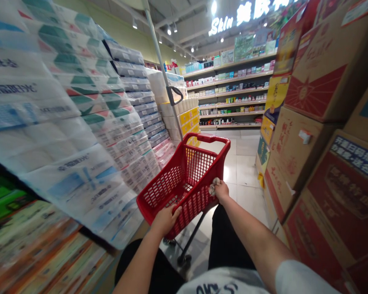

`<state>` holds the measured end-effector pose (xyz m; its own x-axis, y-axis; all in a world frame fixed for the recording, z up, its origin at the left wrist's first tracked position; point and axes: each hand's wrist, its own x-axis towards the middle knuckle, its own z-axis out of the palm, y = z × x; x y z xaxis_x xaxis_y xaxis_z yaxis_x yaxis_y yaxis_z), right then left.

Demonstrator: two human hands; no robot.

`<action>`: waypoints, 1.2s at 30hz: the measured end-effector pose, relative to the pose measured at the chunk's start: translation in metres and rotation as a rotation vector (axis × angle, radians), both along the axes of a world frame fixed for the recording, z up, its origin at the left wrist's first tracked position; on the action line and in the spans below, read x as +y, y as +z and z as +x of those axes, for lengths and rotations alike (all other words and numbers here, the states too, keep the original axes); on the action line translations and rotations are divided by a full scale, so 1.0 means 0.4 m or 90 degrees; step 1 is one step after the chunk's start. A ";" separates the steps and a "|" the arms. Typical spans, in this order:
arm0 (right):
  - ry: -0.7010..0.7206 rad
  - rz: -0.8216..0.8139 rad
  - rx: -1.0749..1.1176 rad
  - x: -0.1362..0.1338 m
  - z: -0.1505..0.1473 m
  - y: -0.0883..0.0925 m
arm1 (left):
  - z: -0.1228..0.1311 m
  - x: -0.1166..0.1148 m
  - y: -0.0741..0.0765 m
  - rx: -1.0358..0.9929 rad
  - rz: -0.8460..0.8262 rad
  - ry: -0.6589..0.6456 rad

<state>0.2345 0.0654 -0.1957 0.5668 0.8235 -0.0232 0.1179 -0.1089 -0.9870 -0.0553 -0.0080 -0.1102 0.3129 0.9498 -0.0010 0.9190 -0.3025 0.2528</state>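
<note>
A red plastic shopping cart (190, 210) with lattice sides stands tilted across my view, its handle at the far end. My left hand (166, 220) has its fingers curled over the near rim of the basket. At the basket's right side, my right hand (222, 192) is closed around a crumpled greyish-white cloth (214, 187), which rests against the red plastic. Below, a dark leg with wheels (184, 259) shows under the basket. A few small light bits lie at the basket's bottom, too small to name.
Wrapped paper packs (79, 171) are piled high on the left. Stacked cartons (303, 151) line the right. A metal pole (155, 38) with a dark loop rises behind the cart. Pale floor tiles (245, 163) lead to shelves of skincare goods (233, 87).
</note>
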 end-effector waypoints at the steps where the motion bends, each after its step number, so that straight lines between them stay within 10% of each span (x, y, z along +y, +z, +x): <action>1: -0.013 -0.021 -0.004 -0.002 -0.005 -0.006 | -0.001 0.001 -0.001 0.001 -0.001 0.002; 20: 0.087 -0.113 -0.082 -0.103 -0.188 -0.029 | 0.002 0.002 0.001 0.034 -0.001 0.011; 36: 0.194 0.049 -0.078 -0.152 -0.286 -0.033 | 0.002 -0.009 0.009 0.034 0.001 0.023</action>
